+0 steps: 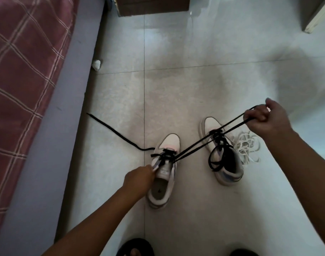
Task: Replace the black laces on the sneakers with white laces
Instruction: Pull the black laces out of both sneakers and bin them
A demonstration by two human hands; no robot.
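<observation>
Two white sneakers stand on the tiled floor, toes pointing away from me. My left hand (139, 177) grips the left sneaker (162, 174) at its tongue and collar. My right hand (267, 117) pinches a loop of the black lace (204, 143), which is stretched taut from the left sneaker's upper eyelets up to the right. That lace's other end trails across the floor to the left. The right sneaker (221, 152) still carries its black lace, loosely looped. A tangle of white laces (247, 145) lies just right of it.
A bed with a red checked cover (23, 71) and grey frame runs along the left. A cardboard box (152, 6) stands at the top, a crumpled white paper (96, 64) by the bed frame. My feet in dark slippers (135, 248) are at the bottom edge.
</observation>
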